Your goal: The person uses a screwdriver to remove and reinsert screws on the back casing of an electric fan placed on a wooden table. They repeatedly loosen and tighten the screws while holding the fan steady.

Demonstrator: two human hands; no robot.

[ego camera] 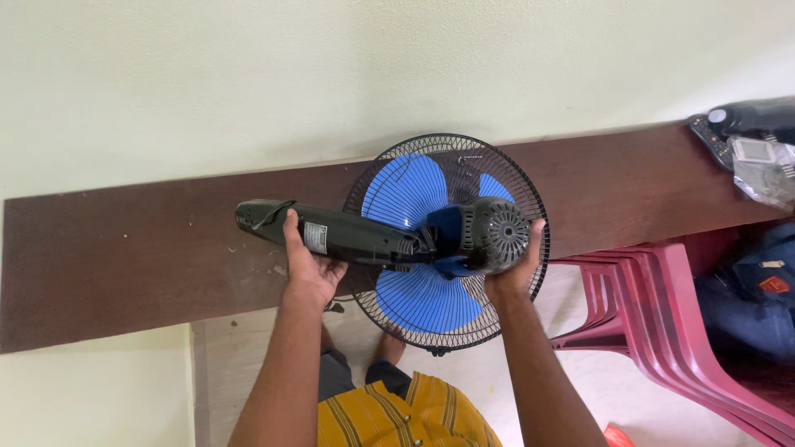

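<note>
Fan: we hold a black fan (439, 240) with blue blades (407, 192) face down, its round wire grille (364, 186) toward the floor and its rear motor housing (497, 236) turned up at us. It hangs in the air in front of the dark brown surface (124, 257), over that surface's near edge, not resting on it as far as we can tell.

Left hand: our left hand (308, 266) is wrapped around the black neck and base arm (331, 234) of the fan from below, thumb up along its side, beside a small pale label (315, 237).

Right hand: our right hand (520, 263) cups the right side of the motor housing, fingers curled up against it at the grille's rim. It is clasped on the housing, not loose.

Grip advice: we judge the weight sits at the motor end, so the right hand should carry most of it while the left only steers the arm.

Level: we keep the grille flat and clear of the surface's edge, so the wires do not catch or bend.

Cord: a thin black cord (269, 213) loops at the far left end of the arm; we watch that it does not snag.

Around us: stacked dark pink plastic chairs (662, 306) stand to the right, just beside the fan. A remote and some wrapped items (758, 153) lie at the far right end of the surface, well apart from the fan. A pale wall (331, 74) rises behind.

Footing: our bare foot (391, 346) shows on the floor under the grille, so we hold firm.
</note>
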